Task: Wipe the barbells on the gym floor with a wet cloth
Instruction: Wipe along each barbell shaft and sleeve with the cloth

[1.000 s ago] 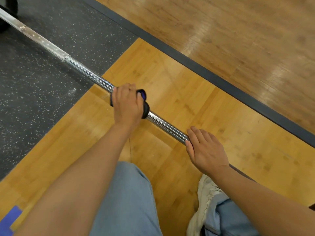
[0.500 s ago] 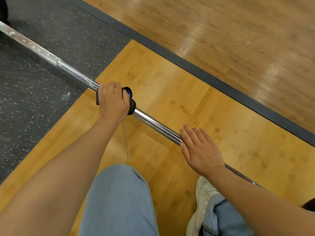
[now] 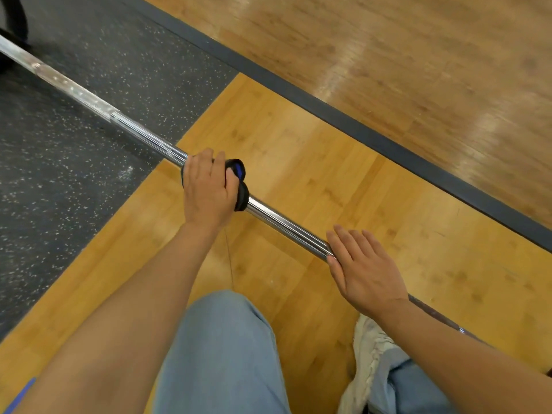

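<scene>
A chrome barbell (image 3: 286, 227) runs diagonally from the upper left to the lower right, just above the floor. My left hand (image 3: 207, 189) grips a dark cloth (image 3: 240, 186) with a blue patch, wrapped round the bar near its middle. My right hand (image 3: 363, 268) rests flat on the bar further to the right, fingers straight. The bar's right stretch is hidden behind that hand and forearm, apart from a short dark piece past the wrist.
Black speckled rubber flooring (image 3: 68, 174) lies at the left, yellow wood (image 3: 328, 162) under the bar, and a dark strip (image 3: 388, 144) borders a browner wood floor beyond. A black plate edge (image 3: 13, 22) shows at top left. My knees in jeans and a white shoe (image 3: 366, 360) fill the bottom.
My left hand slid the cloth up the bar toward the left, then back a little toward the right. My right hand stayed flat on the bar.
</scene>
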The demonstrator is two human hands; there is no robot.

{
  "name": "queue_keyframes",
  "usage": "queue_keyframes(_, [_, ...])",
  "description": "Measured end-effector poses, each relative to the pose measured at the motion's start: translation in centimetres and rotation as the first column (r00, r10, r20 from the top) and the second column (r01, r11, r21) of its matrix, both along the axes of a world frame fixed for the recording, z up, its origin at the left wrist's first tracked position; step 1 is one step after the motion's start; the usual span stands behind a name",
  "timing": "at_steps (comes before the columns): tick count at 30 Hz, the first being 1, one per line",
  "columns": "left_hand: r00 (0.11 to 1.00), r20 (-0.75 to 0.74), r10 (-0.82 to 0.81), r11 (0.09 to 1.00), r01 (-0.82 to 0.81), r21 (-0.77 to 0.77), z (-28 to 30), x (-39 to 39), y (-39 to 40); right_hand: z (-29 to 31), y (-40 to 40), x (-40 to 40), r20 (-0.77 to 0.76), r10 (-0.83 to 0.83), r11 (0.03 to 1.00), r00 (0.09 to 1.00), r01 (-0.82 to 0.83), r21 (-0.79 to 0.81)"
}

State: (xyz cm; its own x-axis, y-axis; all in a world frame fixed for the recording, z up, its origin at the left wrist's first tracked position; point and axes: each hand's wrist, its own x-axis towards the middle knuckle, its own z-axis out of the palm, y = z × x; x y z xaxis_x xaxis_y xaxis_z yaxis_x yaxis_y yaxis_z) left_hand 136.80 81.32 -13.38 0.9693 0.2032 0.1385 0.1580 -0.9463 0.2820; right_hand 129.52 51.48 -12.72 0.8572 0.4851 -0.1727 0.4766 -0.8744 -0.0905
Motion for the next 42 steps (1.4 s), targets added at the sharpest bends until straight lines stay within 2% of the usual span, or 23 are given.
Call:
queue_keyframes(4, [0.999, 0.013, 0.048, 0.998, -0.048, -0.037, -0.2, -0.8, -2.9, 0.1, -0.1, 0.1, 0.0, -0.01, 1.0, 1.0, 0.01, 0.012])
queue_keyframes(7, [0.999, -0.01, -0.037, 0.997, 0.037, -0.067, -0.3, -3.2, -6.4, 0.3, 0.1, 0.2, -0.009, -0.019, 1.0, 1.0, 0.019, -0.002])
queue_keyframes(10, [0.995, -0.025, -0.093, 0.994, 0.091, -0.052, -0.4, -2.9, -5.4, 0.3, 0.1, 0.1, -0.016, -0.027, 1.0, 1.0, 0.027, -0.006])
queue_keyframes(14, [0.995, -0.045, 0.086, 0.996, -0.086, -0.003, -0.3, 0.1, -1.0, 0.3, 0.0, 0.1, -0.009, -0.028, 1.0, 1.0, 0.028, -0.003])
queue_keyframes(19, [0.954, -0.12, 0.276, 0.961, -0.273, 0.041, 0.3, 4.4, 3.7, 0.3, 0.0, 0.2, 0.0, -0.035, 0.999, 0.999, 0.035, 0.03])
queue_keyframes(22, [0.937, -0.14, 0.319, 0.947, -0.321, 0.01, 0.7, 4.2, 2.8, 0.2, -0.1, 0.3, 0.008, -0.029, 0.999, 1.0, 0.029, 0.041])
queue_keyframes(24, [0.96, -0.119, 0.252, 0.964, -0.26, -0.052, 0.9, 1.9, -0.5, 0.3, -0.1, 0.3, 0.016, -0.028, 0.999, 0.999, 0.028, 0.044])
queue_keyframes(27, [0.995, -0.098, 0.034, 0.991, -0.046, -0.123, 0.7, -2.2, -6.0, 0.4, -0.1, 0.4, 0.026, -0.028, 0.999, 0.999, 0.027, 0.04])
queue_keyframes(30, [0.986, -0.131, -0.102, 0.993, 0.094, -0.065, 0.4, -1.9, -4.8, 0.4, -0.2, 0.5, 0.038, -0.019, 0.999, 0.999, 0.018, 0.033])
queue_keyframes(32, [0.988, -0.154, -0.01, 1.0, 0.01, -0.003, 0.6, 0.6, -1.3, 0.4, -0.2, 0.6, 0.044, -0.024, 0.999, 0.999, 0.022, 0.038])
queue_keyframes(35, [0.948, -0.199, 0.248, 0.969, -0.243, 0.049, 1.2, 4.3, 3.6, 0.1, -0.3, 0.7, 0.069, -0.023, 0.999, 0.997, 0.019, 0.049])
queue_keyframes(37, [0.92, -0.241, 0.309, 0.951, -0.303, 0.064, 1.6, 5.5, 4.5, 0.0, -0.4, 0.7, 0.098, -0.009, 0.999, 0.995, 0.004, 0.044])
queue_keyframes(40, [0.93, -0.23, 0.288, 0.957, -0.287, 0.038, 1.5, 4.2, 2.4, 0.0, -0.4, 0.8, 0.117, 0.0, 0.999, 0.993, -0.006, 0.045])
queue_keyframes(42, [0.966, -0.201, 0.161, 0.986, -0.164, 0.002, 1.3, 1.7, -1.0, -0.1, -0.5, 0.8, 0.141, 0.01, 0.998, 0.99, -0.018, 0.055])
